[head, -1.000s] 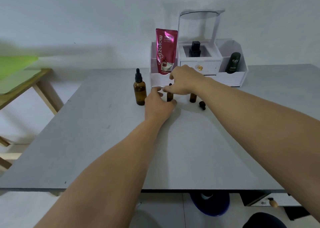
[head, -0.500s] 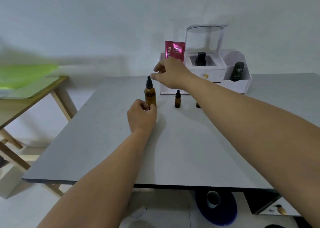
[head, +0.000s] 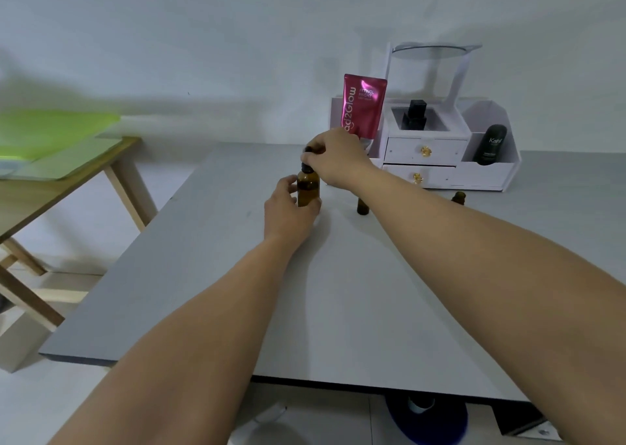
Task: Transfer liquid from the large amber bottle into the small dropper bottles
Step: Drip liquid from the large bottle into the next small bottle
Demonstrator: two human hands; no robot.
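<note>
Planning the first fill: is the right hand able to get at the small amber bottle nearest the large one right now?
Probably yes, once freed: the right hand pinches the dropper cap of the large amber bottle, and the small amber bottle stands just beside that wrist with nothing between.

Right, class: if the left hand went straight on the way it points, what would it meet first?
The left hand grips the large amber bottle, so that bottle comes first; beyond it probably the pink pouch, though depth is unclear.
</note>
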